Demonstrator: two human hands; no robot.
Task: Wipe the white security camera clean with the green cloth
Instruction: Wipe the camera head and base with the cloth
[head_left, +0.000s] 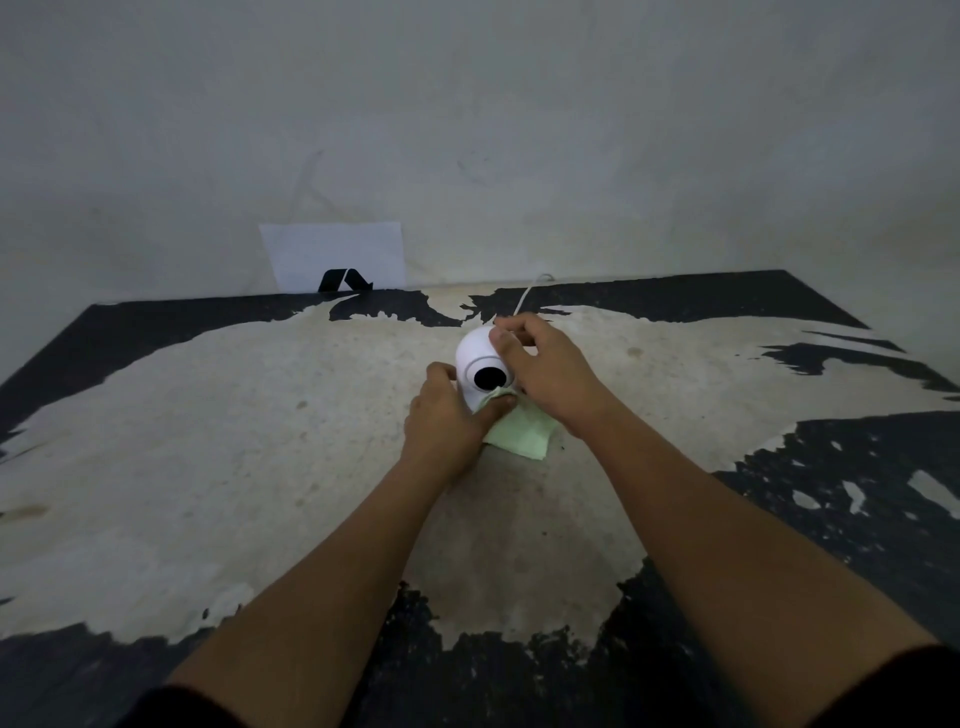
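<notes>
Two bare forearms are reaching in from the 5 and 7 o'clock edges of the view, dark sleeves just showing at the bottom, and are crossing a worn table top (208, 441) whose black coating is peeling away to leave a wide pale patch in the middle. Near the centre of that patch the left hand (447, 415) is coming in from 7 o'clock, its fingers closing together on the green cloth (522, 434) and its thumb pressing the cloth's upper edge against the lower front of the camera (475, 353), just under the black lens (489, 378). The rest of the cloth is lying flat on the table, spreading toward 5 o'clock from the camera's base and lying between the two wrists. The right hand (548, 371) is arriving from 4 o'clock and is gripping the camera's round white head, thumb lying on the front at about 1 o'clock from the lens and the other fingers curling over the top and back. The camera is standing upright with its lens facing the viewer. Beyond it a thin white cable (525, 297) is running toward 12 o'clock up to the table's far edge. Farther back, at about 11 o'clock, a white sheet of paper (332, 254) is leaning against the grey wall (519, 130) with a black mark (344, 280) at its lower edge
</notes>
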